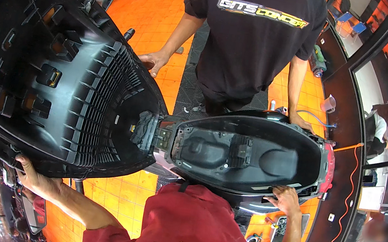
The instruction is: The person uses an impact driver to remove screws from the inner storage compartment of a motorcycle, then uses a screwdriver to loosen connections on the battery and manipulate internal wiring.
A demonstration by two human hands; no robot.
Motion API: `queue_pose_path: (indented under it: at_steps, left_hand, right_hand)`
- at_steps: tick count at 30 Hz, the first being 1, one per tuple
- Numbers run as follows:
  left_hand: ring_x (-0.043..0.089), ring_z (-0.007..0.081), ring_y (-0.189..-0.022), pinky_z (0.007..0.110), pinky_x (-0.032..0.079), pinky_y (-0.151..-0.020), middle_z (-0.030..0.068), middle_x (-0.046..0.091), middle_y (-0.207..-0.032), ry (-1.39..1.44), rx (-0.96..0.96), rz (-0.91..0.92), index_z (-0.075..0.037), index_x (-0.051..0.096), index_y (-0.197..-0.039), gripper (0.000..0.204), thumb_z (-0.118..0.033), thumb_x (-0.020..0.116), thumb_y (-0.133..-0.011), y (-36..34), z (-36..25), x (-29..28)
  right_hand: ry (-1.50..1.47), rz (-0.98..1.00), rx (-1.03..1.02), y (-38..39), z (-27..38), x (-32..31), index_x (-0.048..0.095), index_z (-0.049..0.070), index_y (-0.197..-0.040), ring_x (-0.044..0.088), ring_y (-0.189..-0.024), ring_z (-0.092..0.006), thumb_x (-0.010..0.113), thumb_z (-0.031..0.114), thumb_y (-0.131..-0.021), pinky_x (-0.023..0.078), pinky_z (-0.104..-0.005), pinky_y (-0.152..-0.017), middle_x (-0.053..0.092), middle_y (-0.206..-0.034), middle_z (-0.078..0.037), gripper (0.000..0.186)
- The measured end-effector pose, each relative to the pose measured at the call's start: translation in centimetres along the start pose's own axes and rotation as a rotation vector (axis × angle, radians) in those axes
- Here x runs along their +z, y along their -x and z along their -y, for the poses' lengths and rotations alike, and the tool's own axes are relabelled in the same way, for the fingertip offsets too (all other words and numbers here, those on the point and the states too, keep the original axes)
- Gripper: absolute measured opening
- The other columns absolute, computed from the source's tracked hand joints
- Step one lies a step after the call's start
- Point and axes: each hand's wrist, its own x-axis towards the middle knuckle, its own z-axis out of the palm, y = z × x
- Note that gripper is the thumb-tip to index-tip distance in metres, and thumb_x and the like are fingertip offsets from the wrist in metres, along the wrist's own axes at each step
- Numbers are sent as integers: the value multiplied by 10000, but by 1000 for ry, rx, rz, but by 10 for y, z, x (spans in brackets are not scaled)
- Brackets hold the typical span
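Observation:
The opened scooter seat (82, 91) stands raised at the left, its ribbed black underside facing me. My left hand (36, 181) grips the seat's near edge, with the thumb over the rim and the fingers hidden beneath. To the right of the hinge (162, 139) lies the long black under-seat storage bin (276, 163), with moulded hollows in its floor. Bent fingers of my right hand (286, 200) hold the bin's near rim toward the tail. A dark crumpled item (143, 128) sits inside the seat's narrow end, by the hinge; its kind is unclear.
Across the scooter stands a person in a black shirt (257, 46), one hand (155, 62) at the seat's far edge, the other (301, 121) by the bin's far rim. An orange coiled hose (347, 205) hangs at right. A tool tray (287, 229) lies at lower right.

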Motion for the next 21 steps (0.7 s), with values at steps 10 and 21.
queue_pose_path:
  at_steps: [10, 21]
  left_hand:
    - [595, 302, -1093, 441, 511, -952, 223, 570, -1279, -119, 54, -46, 95, 489, -1336, 665, -325, 737, -883, 8, -25, 6]
    - [621, 284, -1006, 405, 538, -864, 210, 603, -1197, -14, 108, 75, 102, 500, -1305, 662, -329, 751, -870, 20, -32, 12]
  right_hand:
    - [-45, 35, 22, 3, -16, 12, 681, 37, -837, 665, -791, -316, 761, 442, -744, 517, -415, -677, 694, -840, -118, 423]
    - [-54, 37, 58, 7, -22, 21, 708, 62, -856, 677, -773, -300, 765, 484, -723, 520, -403, -669, 706, -830, -99, 446]
